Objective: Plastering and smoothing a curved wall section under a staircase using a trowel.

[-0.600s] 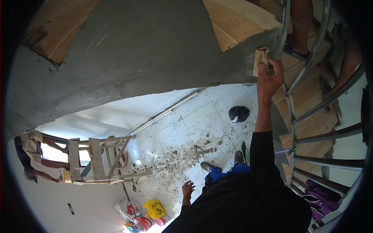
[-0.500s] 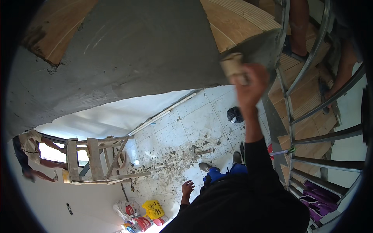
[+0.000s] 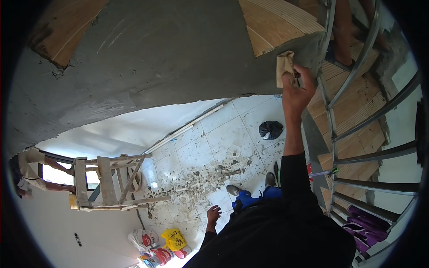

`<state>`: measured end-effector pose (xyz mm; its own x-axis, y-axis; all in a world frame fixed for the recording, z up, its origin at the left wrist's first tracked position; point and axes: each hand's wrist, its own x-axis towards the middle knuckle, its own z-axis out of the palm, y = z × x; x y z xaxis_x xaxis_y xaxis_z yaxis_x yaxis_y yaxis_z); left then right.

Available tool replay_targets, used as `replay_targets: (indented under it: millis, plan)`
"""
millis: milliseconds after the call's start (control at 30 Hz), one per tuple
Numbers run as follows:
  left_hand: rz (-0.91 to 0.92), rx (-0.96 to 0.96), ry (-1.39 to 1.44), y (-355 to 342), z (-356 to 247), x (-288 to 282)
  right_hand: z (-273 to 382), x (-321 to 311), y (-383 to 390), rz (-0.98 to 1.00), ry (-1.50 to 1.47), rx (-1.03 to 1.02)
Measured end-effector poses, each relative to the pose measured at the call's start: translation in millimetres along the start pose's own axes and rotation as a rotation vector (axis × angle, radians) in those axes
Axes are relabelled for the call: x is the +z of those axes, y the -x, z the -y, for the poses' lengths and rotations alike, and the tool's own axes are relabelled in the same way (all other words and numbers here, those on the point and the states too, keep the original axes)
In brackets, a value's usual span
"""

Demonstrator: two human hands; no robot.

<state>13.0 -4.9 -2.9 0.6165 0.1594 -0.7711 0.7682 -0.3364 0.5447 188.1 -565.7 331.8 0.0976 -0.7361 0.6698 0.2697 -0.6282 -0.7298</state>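
Note:
My right hand is raised at the upper right, its fingers closed on a tan, blocky sponge. The sponge lies against the grey plastered side of the staircase, just below a wood-look stair tread. The plaster is smooth and dark in most places, with a few scratches and paler streaks toward the left. My left hand hangs low near my body, fingers loosely apart and holding nothing.
A curved metal railing runs along the right, with another person's legs on the steps behind it. Mortar crumbs litter the tiles near a black bag. At left stand a wooden scaffold, another person, and several buckets.
My right hand has moved right with the sponge, closer to the railing. My left hand has hardly moved. The person at the far left has drawn an arm back.

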Motion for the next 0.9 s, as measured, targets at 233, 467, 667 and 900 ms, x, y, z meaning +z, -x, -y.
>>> replay_targets:
  millis: [233,467,667,900]
  plan:
    - [0.035,0.047,-0.038,-11.1,-0.5,9.9,-2.7,-0.8,17.1,0.225,0.227,-0.387]
    - [0.042,0.076,-0.026,-15.3,8.7,31.6,26.8,13.1,0.2,0.328,0.175,-0.653]
    - [-0.014,0.065,0.159,-20.8,34.8,30.5,32.8,13.0,-20.1,0.367,0.195,-0.726]
    - [-0.012,-0.014,0.191,-17.7,42.9,38.9,25.8,9.8,-27.5,0.354,0.224,-0.708]
